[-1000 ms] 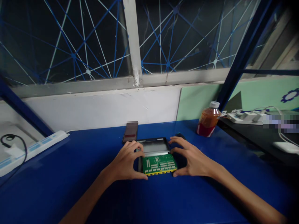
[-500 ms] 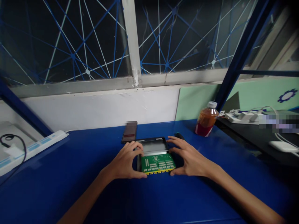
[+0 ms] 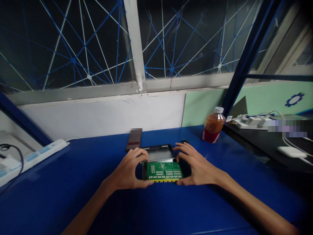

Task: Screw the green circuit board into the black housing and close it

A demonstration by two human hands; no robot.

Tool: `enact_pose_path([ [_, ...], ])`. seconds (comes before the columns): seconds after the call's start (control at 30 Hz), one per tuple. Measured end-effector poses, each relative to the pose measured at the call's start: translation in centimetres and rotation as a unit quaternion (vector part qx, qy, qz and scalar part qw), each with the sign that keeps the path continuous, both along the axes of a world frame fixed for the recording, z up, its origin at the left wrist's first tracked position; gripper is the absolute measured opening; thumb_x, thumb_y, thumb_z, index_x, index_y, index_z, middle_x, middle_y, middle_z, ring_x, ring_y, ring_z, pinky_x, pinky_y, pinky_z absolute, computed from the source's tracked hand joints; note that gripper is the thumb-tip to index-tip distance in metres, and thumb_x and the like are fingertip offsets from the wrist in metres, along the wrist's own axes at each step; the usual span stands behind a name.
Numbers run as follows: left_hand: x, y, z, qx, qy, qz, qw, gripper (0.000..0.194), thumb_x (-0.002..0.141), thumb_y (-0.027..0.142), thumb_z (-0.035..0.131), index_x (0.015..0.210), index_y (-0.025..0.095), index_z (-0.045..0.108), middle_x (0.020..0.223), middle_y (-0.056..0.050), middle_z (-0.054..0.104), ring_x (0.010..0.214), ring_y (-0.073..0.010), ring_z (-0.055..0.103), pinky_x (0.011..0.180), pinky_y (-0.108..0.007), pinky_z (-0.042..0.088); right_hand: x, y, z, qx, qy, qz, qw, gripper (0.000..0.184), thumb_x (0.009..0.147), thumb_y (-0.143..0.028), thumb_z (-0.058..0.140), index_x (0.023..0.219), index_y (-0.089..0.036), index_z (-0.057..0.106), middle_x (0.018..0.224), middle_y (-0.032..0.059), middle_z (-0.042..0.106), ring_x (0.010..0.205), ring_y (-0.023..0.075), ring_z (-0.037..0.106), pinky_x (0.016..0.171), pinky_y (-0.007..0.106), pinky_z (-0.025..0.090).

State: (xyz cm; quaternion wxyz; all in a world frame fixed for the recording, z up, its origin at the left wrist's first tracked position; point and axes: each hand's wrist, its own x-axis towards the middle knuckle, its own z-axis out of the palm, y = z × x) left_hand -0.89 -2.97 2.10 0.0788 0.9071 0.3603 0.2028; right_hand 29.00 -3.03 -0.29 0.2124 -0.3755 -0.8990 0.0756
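Note:
A green circuit board [image 3: 164, 173] with pale connectors and a row of yellow parts along its front edge lies in front of me. My left hand [image 3: 129, 169] curves round its left end, thumb at the front corner and fingers at the back. At the right end, my right hand [image 3: 198, 166] grips in the same way, its upper fingers spread. Behind and partly under the board is a shallow black case [image 3: 158, 152] with a grey inner floor. Its left edge shows beside the board. Exactly how the fingertips touch the board's back edge is hard to see.
On the blue table [image 3: 156, 209] a dark phone [image 3: 134, 138] lies behind the left hand. A bottle of reddish-brown drink [image 3: 213, 125] stands at the back right. A dark object [image 3: 185, 142] is partly hidden behind the right hand. Power strips [image 3: 36, 158] and cables lie at the left and right.
The view has shifted slightly. Both hands stay on the circuit board, whose back edge now sits a little lower in view, with the silver strip behind it less visible.

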Motion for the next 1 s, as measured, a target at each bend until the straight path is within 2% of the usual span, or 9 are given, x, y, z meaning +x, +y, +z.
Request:
enact_pose_path([
  [0.1,-0.1,0.1,0.0,0.008,-0.032,-0.001,0.999,0.048,0.065,0.048,0.070,0.104,0.022,0.058,0.104,-0.008,0.058,0.095,-0.0283,0.055,0.082,-0.047,0.044,0.2,0.0,0.6,0.004,0.045,-0.012,0.999,0.059,0.055,-0.062,0.073,0.093,-0.020,0.055,0.127,0.0111,0.051,0.130,0.0337,0.035,0.108,0.059,0.019],
  [0.17,-0.3,0.2,-0.3,0.014,-0.061,0.003,0.998,0.049,0.067,0.045,0.070,0.108,0.023,0.057,0.104,-0.008,0.060,0.095,-0.0282,0.056,0.082,-0.048,0.044,0.2,-0.1,0.9,0.006,0.092,-0.027,0.995,0.056,0.057,-0.057,0.074,0.095,-0.022,0.053,0.122,0.0095,0.055,0.123,0.0320,0.044,0.104,0.057,0.029],
  [0.27,-0.3,0.5,-0.8,0.016,-0.098,0.020,0.995,0.053,0.070,0.039,0.071,0.117,0.024,0.054,0.103,-0.007,0.062,0.096,-0.0272,0.057,0.085,-0.049,0.045,0.1,-0.2,1.0,-0.005,0.144,-0.062,0.988,0.052,0.062,-0.047,0.074,0.100,-0.022,0.051,0.108,0.0077,0.060,0.102,0.0273,0.057,0.087,0.047,0.047],
  [0.33,-0.2,0.6,-1.2,0.010,-0.119,0.020,0.993,0.054,0.073,0.036,0.069,0.123,0.024,0.053,0.104,-0.007,0.062,0.097,-0.0256,0.057,0.086,-0.047,0.046,0.0,-0.3,0.9,-0.019,0.163,-0.079,0.983,0.050,0.064,-0.044,0.075,0.101,-0.022,0.051,0.100,0.0059,0.061,0.088,0.0236,0.061,0.077,0.041,0.052],
  [0.53,0.5,0.2,-1.3,0.015,-0.166,0.029,0.986,0.056,0.079,0.027,0.065,0.132,0.022,0.047,0.112,-0.010,0.058,0.100,-0.0239,0.054,0.085,-0.043,0.048,-0.3,-0.3,0.6,-0.044,0.231,-0.093,0.968,0.052,0.066,-0.042,0.075,0.108,-0.022,0.050,0.101,0.0057,0.062,0.074,0.0187,0.065,0.069,0.035,0.056],
  [0.67,0.7,0.0,-1.2,0.046,-0.182,0.024,0.982,0.046,0.082,0.023,0.062,0.127,0.022,0.051,0.114,-0.009,0.057,0.104,-0.0232,0.053,0.086,-0.040,0.049,-0.3,-0.2,0.6,-0.038,0.252,-0.107,0.961,0.054,0.067,-0.042,0.075,0.111,-0.021,0.053,0.103,0.0074,0.064,0.073,0.0198,0.066,0.070,0.038,0.057],
  [0.8,0.7,0.1,-1.2,0.095,-0.190,0.026,0.977,0.040,0.080,0.026,0.066,0.119,0.021,0.057,0.111,-0.009,0.059,0.106,-0.0238,0.053,0.089,-0.040,0.047,-0.2,0.0,0.0,-0.075,0.280,-0.110,0.951,0.058,0.068,-0.041,0.074,0.118,-0.020,0.054,0.107,0.0094,0.065,0.073,0.0201,0.067,0.069,0.038,0.059],
  [0.9,0.6,0.2,-1.2,0.103,-0.197,0.013,0.975,0.033,0.084,0.024,0.062,0.116,0.021,0.059,0.107,-0.008,0.061,0.103,-0.0224,0.055,0.087,-0.039,0.048,-0.3,0.0,-0.2,-0.096,0.296,-0.105,0.945,0.053,0.072,-0.041,0.071,0.118,-0.020,0.056,0.107,0.0097,0.066,0.080,0.0222,0.067,0.071,0.039,0.059],
  [1.0,0.7,0.3,-1.2,0.067,-0.208,0.009,0.976,0.028,0.085,0.026,0.061,0.113,0.020,0.062,0.103,-0.007,0.064,0.097,-0.0203,0.057,0.084,-0.035,0.048,-0.6,-0.3,0.2,-0.104,0.288,-0.111,0.945,0.039,0.079,-0.040,0.064,0.113,-0.020,0.059,0.107,0.0090,0.065,0.083,0.0213,0.066,0.072,0.037,0.057],
])
